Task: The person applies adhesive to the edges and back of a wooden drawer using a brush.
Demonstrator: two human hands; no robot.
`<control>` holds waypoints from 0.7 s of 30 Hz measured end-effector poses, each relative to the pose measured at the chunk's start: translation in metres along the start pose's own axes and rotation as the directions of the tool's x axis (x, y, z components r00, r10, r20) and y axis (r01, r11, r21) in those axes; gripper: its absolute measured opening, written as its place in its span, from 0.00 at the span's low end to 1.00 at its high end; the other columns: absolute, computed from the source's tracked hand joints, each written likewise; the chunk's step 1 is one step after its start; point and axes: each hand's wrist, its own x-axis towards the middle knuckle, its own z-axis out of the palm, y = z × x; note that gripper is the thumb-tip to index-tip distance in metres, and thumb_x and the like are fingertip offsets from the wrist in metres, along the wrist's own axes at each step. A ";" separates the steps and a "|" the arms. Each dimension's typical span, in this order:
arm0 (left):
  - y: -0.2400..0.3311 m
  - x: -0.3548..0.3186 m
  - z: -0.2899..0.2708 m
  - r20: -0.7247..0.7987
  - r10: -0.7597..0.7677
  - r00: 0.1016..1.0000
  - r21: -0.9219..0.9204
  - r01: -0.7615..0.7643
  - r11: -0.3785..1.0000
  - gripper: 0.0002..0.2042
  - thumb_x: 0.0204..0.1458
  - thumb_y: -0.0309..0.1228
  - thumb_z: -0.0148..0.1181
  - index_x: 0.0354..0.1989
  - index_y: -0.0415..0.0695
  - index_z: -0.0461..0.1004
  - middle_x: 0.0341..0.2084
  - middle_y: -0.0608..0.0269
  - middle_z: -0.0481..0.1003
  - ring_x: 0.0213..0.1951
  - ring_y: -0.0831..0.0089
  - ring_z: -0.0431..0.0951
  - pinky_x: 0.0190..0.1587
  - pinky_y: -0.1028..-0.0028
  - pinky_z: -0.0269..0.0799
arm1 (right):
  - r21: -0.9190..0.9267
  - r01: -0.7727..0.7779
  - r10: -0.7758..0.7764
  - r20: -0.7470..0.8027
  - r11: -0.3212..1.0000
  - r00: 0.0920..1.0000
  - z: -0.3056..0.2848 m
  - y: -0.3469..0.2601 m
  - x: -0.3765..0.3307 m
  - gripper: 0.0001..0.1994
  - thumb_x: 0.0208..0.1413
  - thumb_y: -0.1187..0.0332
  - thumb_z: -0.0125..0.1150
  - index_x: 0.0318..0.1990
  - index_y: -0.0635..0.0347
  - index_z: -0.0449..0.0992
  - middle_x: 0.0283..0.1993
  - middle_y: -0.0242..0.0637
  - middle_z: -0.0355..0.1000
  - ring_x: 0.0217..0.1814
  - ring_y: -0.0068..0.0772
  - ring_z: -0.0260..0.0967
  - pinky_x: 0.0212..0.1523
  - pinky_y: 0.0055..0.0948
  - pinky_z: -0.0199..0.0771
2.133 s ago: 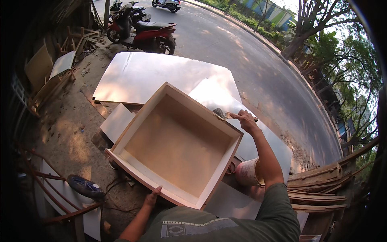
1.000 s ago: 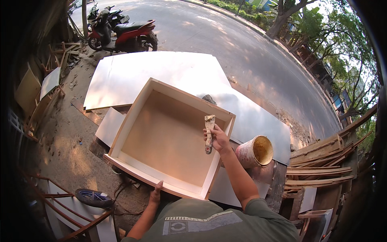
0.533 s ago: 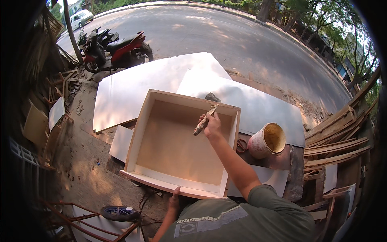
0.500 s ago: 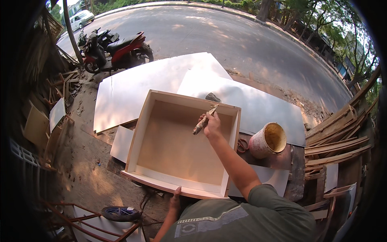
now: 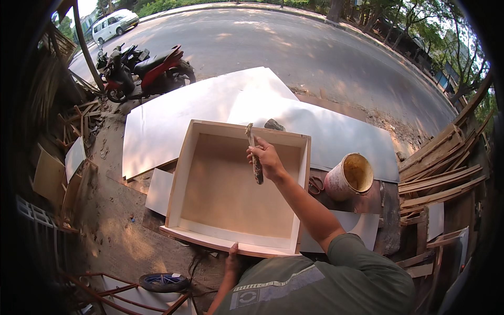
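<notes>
Closed around a putty knife (image 5: pixel 258 170) in the head view, the right hand (image 5: pixel 269 160) is held over the far part of an open wooden drawer (image 5: pixel 231 184), with the knife's handle turned toward the near side and its blade, crusted with pale paste (image 5: pixel 249 127), pointed away. Whether the drawer's far wall is touched by the blade tip cannot be told. Beneath and around this grip the drawer is spread, its floor tan and its walls paler. On the near side of the grip and somewhat to its left, the drawer's near board is touched by the thumb of the left hand (image 5: pixel 231 260); its fingers are hidden, so how far they are closed cannot be told. Just beyond the grip, past the far wall, a grey stone (image 5: pixel 274 125) is seen against white panels (image 5: pixel 341 136). To the right of the grip, outside the drawer, reddish looped handles (image 5: pixel 316 181) and a stained bucket (image 5: pixel 337 181), smeared yellowish inside, are seen side by side. Farther right, wooden strips (image 5: pixel 446 181) are piled. Well beyond the grip, to the left, a red and black motorbike (image 5: pixel 160 71) is parked.
</notes>
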 end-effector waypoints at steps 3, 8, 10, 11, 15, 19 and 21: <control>-0.014 0.013 -0.020 -0.028 -0.027 0.999 -0.007 0.026 1.000 0.35 0.54 0.53 0.63 0.59 0.33 0.69 0.53 0.52 0.72 0.54 0.62 0.72 0.61 0.65 0.67 | -0.289 0.080 -0.068 0.053 0.954 0.996 -0.058 -0.034 -0.023 0.28 0.62 0.73 0.59 0.70 0.59 0.66 0.35 0.30 0.71 0.33 0.20 0.70 0.34 0.24 0.75; -0.021 0.012 -0.023 -0.082 0.047 0.996 0.041 -0.044 0.998 0.35 0.53 0.51 0.64 0.60 0.33 0.71 0.54 0.53 0.73 0.56 0.64 0.72 0.62 0.66 0.66 | -0.821 0.202 -0.168 0.132 0.533 0.977 -0.162 -0.123 -0.051 0.28 0.59 0.79 0.53 0.67 0.49 0.72 0.43 0.38 0.74 0.40 0.27 0.69 0.45 0.27 0.73; -0.044 0.033 -0.053 -0.023 0.102 0.995 0.062 -0.100 0.993 0.33 0.58 0.50 0.60 0.62 0.34 0.71 0.58 0.55 0.72 0.61 0.64 0.69 0.68 0.65 0.60 | -0.944 0.247 -0.228 0.196 0.219 0.954 -0.209 -0.139 -0.050 0.28 0.58 0.81 0.52 0.65 0.45 0.75 0.41 0.41 0.74 0.39 0.33 0.71 0.46 0.31 0.73; -0.067 0.051 -0.083 0.010 0.162 0.987 0.076 -0.162 0.984 0.33 0.59 0.50 0.59 0.63 0.34 0.70 0.59 0.55 0.71 0.62 0.64 0.68 0.69 0.65 0.59 | -0.960 0.228 -0.204 0.194 0.163 0.960 -0.218 -0.144 -0.047 0.28 0.58 0.82 0.52 0.64 0.43 0.76 0.41 0.42 0.74 0.40 0.35 0.71 0.47 0.32 0.73; -0.079 0.069 -0.105 0.065 0.168 0.984 0.059 -0.172 0.983 0.32 0.61 0.50 0.57 0.63 0.34 0.70 0.61 0.56 0.70 0.65 0.64 0.67 0.71 0.65 0.56 | -0.968 0.250 -0.139 0.247 0.011 0.959 -0.253 -0.150 -0.030 0.28 0.57 0.83 0.52 0.60 0.39 0.80 0.38 0.43 0.73 0.42 0.42 0.71 0.49 0.37 0.72; -0.047 0.046 -0.067 0.071 0.076 0.995 -0.041 -0.074 0.996 0.33 0.57 0.48 0.62 0.63 0.34 0.68 0.59 0.55 0.71 0.62 0.63 0.69 0.68 0.64 0.60 | -0.946 0.320 -0.046 0.322 -0.048 0.946 -0.254 -0.140 0.002 0.28 0.57 0.84 0.51 0.57 0.36 0.82 0.40 0.42 0.74 0.44 0.43 0.71 0.51 0.39 0.71; -0.031 0.032 -0.046 0.012 0.048 0.999 -0.011 -0.047 0.999 0.33 0.55 0.48 0.63 0.63 0.35 0.67 0.58 0.55 0.71 0.60 0.62 0.69 0.67 0.64 0.62 | -0.921 0.385 -0.034 0.387 -0.064 0.921 -0.255 -0.133 0.016 0.29 0.57 0.84 0.51 0.57 0.35 0.82 0.41 0.42 0.74 0.45 0.43 0.71 0.51 0.40 0.71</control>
